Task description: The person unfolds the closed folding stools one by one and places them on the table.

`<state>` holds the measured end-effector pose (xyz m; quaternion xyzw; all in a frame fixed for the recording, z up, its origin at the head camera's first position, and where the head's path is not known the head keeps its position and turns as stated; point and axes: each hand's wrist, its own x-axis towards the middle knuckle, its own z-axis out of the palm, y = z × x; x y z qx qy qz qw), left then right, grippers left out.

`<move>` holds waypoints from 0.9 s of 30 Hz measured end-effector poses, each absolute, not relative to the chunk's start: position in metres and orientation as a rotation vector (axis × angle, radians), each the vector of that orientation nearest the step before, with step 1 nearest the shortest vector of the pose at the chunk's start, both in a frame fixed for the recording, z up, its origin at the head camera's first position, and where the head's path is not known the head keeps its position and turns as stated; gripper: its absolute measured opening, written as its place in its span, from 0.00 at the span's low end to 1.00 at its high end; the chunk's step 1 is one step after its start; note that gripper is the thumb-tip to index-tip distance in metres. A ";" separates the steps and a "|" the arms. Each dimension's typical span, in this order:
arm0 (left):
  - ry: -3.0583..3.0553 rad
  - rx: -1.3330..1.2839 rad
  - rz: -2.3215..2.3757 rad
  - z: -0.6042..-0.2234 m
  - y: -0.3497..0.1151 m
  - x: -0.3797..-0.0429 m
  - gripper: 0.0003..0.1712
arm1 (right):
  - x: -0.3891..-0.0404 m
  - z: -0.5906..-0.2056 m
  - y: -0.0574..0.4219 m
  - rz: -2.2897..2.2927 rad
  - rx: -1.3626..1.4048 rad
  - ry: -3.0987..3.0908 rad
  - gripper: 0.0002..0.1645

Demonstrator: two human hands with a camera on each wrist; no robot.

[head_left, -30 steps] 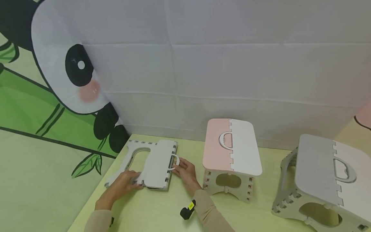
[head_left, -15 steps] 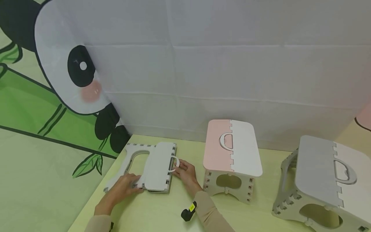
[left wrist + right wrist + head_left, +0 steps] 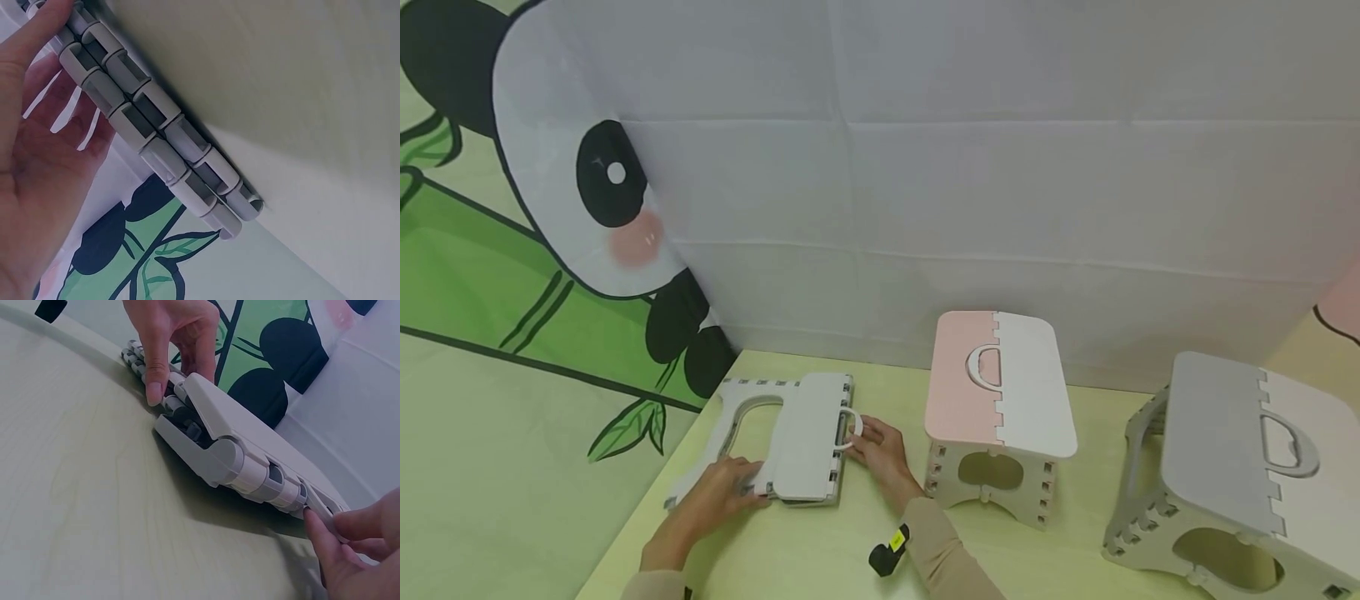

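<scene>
A folded white folding stool lies nearly flat on the left part of the table, its carry loop sticking out on the right. My left hand grips the near edge of its leg panel, thumb in front and fingers through the opening. In the left wrist view, the interlocking hinge knuckles run past that hand. At the carry loop, my right hand pinches with thumb and fingers. The right wrist view shows a gap between the stool's top and the panel beneath.
An unfolded pink-and-white stool stands right of my right hand. Farther right is a larger unfolded grey-and-white stool. A white cloth hangs behind the table, with a panda print at left.
The folded stool has slid slightly nearer and to the left, both hands staying on it. The view has also shifted a little. The other stools stand as before.
</scene>
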<state>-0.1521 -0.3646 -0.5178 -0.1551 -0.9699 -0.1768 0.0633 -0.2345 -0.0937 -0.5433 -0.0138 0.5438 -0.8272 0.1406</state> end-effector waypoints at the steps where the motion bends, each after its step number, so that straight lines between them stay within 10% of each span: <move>1: -2.935 -0.465 -0.533 -0.517 -0.364 -0.151 0.28 | -0.234 -0.543 -0.094 -2.386 -0.034 1.570 0.28; 27: -2.936 -0.422 -0.486 -0.510 -0.355 -0.135 0.31 | -0.229 -0.521 -0.091 -2.316 -0.064 1.704 0.27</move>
